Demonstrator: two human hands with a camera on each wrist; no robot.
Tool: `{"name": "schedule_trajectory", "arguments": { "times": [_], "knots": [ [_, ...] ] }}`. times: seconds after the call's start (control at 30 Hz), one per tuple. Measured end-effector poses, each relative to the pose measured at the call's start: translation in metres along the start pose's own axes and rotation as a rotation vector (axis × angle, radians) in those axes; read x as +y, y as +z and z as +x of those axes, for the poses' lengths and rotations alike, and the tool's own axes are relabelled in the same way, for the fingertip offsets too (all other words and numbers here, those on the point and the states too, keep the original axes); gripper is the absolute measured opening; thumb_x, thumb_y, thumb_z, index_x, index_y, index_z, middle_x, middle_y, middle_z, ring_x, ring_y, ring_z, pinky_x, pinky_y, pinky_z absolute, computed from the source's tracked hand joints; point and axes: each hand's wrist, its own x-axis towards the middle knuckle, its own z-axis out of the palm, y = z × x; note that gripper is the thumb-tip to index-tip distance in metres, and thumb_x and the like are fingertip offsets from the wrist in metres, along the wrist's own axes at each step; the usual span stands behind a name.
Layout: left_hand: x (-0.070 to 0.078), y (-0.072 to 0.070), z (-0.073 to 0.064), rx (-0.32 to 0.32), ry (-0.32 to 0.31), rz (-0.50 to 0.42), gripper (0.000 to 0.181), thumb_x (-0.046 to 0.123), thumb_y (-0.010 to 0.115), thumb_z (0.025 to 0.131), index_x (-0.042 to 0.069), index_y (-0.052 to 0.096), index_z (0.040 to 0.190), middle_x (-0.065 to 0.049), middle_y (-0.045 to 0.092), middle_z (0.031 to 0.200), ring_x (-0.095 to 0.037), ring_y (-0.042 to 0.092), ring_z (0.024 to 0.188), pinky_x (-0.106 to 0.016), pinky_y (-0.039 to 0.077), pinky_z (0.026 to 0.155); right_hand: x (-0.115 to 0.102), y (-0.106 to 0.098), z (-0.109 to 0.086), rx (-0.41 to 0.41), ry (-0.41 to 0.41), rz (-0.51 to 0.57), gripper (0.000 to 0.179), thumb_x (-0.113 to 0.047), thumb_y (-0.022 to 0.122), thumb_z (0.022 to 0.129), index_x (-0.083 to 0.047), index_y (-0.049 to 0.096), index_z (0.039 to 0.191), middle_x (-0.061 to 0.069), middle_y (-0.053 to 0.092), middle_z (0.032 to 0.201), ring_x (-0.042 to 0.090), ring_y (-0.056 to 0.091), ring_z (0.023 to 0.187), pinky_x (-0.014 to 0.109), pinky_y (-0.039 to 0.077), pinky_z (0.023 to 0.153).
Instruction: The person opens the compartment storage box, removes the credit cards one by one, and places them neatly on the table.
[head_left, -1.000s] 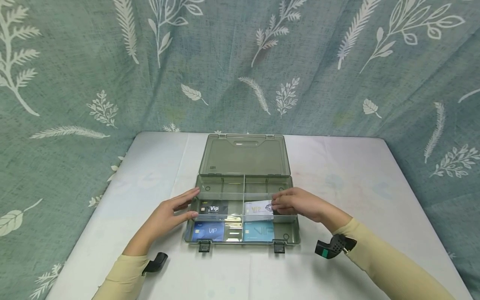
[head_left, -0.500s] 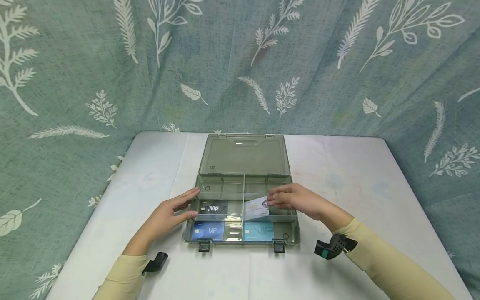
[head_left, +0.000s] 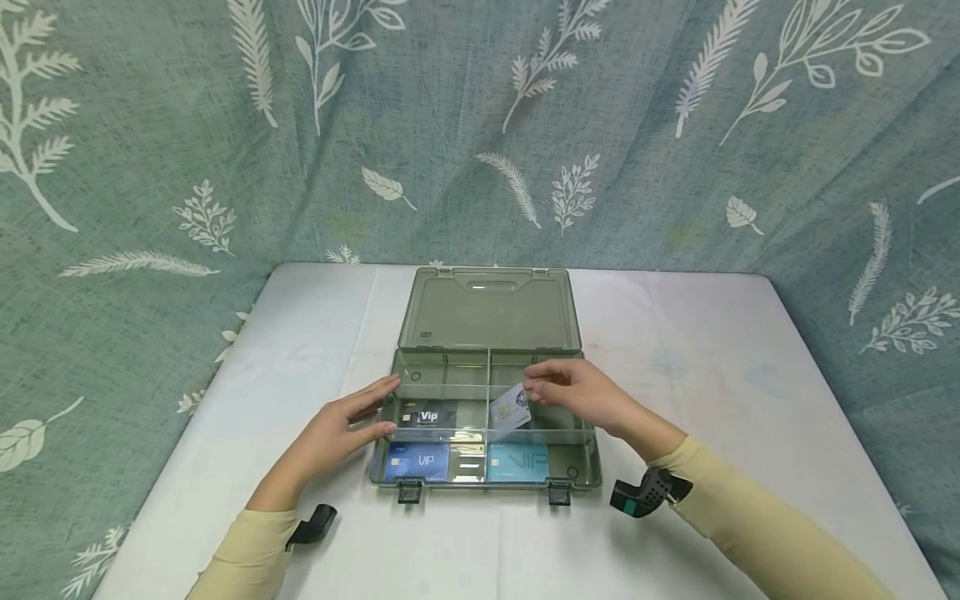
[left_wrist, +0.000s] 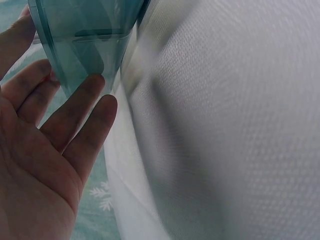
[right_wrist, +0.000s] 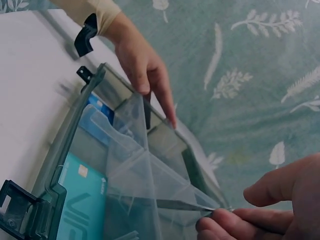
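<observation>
A grey translucent divided box (head_left: pixel 480 483) stands open on the table. My right hand (head_left: pixel 581 396) holds a white VIP card (head_left: pixel 510 411) at its raised right corner. That card tilts up out of the middle right compartment, its lower left end still inside. In the right wrist view, the card's thin edge (right_wrist: pixel 185 205) meets my fingertips and one digit stands apart. My left hand (head_left: pixel 337 429) rests its fingertips against the box's left side, fingers spread, as the left wrist view also shows (left_wrist: pixel 50 130).
A black Vip card (head_left: pixel 427 414) lies in the middle left compartment. In the front row are a blue VIP card (head_left: pixel 417 462) and a light blue VIP card (head_left: pixel 517 462). The lid (head_left: pixel 491 312) lies back behind the box. Clear dividers stand between the compartments.
My right hand has moved left and slightly away from me, raising the white card's right end so it tilts more steeply. My left hand has stayed in place.
</observation>
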Motion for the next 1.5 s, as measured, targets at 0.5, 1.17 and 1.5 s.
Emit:
{"name": "schedule_trajectory", "arguments": {
  "times": [0.5, 1.17, 1.5],
  "knots": [
    [0.0, 0.0, -0.001, 0.0, 0.003, -0.015, 0.07, 0.034, 0.073, 0.095, 0.016, 0.044, 0.156, -0.006, 0.037, 0.162, -0.035, 0.051, 0.136, -0.054, 0.042, 0.113, 0.009, 0.014, 0.01, 0.044, -0.047, -0.118, 0.044, -0.013, 0.073, 0.095, 0.001, 0.063, 0.135, 0.011, 0.069, 0.115, 0.021, 0.065, 0.101, 0.032, 0.058, 0.084],
    [0.002, 0.0, -0.001, 0.003, 0.008, -0.009, 0.069, 0.034, 0.072, 0.096, 0.015, 0.044, 0.156, -0.007, 0.037, 0.162, -0.035, 0.054, 0.134, -0.055, 0.043, 0.113, 0.013, 0.026, 0.011, 0.007, 0.006, -0.018, 0.044, -0.005, 0.071, 0.095, 0.004, 0.059, 0.137, 0.017, 0.068, 0.115, 0.02, 0.071, 0.092, 0.031, 0.064, 0.078],
    [0.002, 0.0, -0.001, 0.003, 0.002, -0.018, 0.069, 0.035, 0.072, 0.095, 0.016, 0.044, 0.156, -0.006, 0.037, 0.162, -0.034, 0.05, 0.137, -0.055, 0.041, 0.114, 0.014, 0.02, 0.007, 0.015, 0.011, -0.024, 0.045, -0.007, 0.07, 0.096, 0.002, 0.058, 0.139, 0.02, 0.065, 0.124, 0.023, 0.071, 0.093, 0.033, 0.064, 0.077]
  ]
}}
